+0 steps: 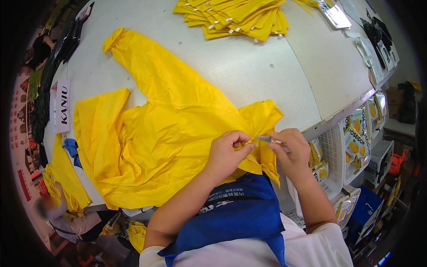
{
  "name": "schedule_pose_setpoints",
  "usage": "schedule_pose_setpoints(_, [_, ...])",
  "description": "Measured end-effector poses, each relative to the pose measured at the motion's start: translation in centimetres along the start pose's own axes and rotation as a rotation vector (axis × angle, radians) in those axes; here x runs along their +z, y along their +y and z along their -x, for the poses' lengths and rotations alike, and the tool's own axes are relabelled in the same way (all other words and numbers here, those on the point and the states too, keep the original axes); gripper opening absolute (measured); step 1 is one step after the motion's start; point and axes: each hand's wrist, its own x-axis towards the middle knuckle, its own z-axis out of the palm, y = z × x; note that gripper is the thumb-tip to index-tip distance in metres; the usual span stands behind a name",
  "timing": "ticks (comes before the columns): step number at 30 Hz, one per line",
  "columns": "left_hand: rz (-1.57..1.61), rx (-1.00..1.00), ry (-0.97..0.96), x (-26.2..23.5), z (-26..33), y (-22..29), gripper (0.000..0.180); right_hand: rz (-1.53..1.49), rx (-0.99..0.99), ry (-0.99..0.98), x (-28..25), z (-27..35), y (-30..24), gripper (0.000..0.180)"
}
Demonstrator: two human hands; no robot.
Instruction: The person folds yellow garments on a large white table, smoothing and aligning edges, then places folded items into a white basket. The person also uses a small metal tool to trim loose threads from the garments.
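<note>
A yellow garment [178, 120], thin like a raincoat, lies spread over the table, one sleeve [151, 62] stretching to the far left. Near the table's front edge, my left hand [229, 150] pinches a bit of its fabric between thumb and fingertips. Just to the right, my right hand [291, 147] is closed round a small metal-bladed cutter [263, 138], possibly thread snips. The blade points left, close to the pinched fabric. Fingers cover the cutter's handle. A loose yellow flap [264, 111] of the garment rises behind the blade.
A stack of folded yellow garments [235, 20] lies at the table's far side. White baskets [331, 155] with packaged yellow goods stand below the right edge. A white box [62, 107] is at the left. Another person [66, 213] works at the lower left.
</note>
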Motion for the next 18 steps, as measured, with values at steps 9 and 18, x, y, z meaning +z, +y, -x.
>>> schedule_pose_setpoints(9, [0.206,-0.137,-0.176,-1.5,-0.1,-0.1,0.014,-0.022,-0.146,-0.012,0.3,0.4,1.9,0.034])
schedule_pose_setpoints(18, [0.254,-0.092,-0.225,-1.7,-0.2,-0.6,0.016,-0.032,-0.212,-0.014,1.2,-0.1,2.8,0.035])
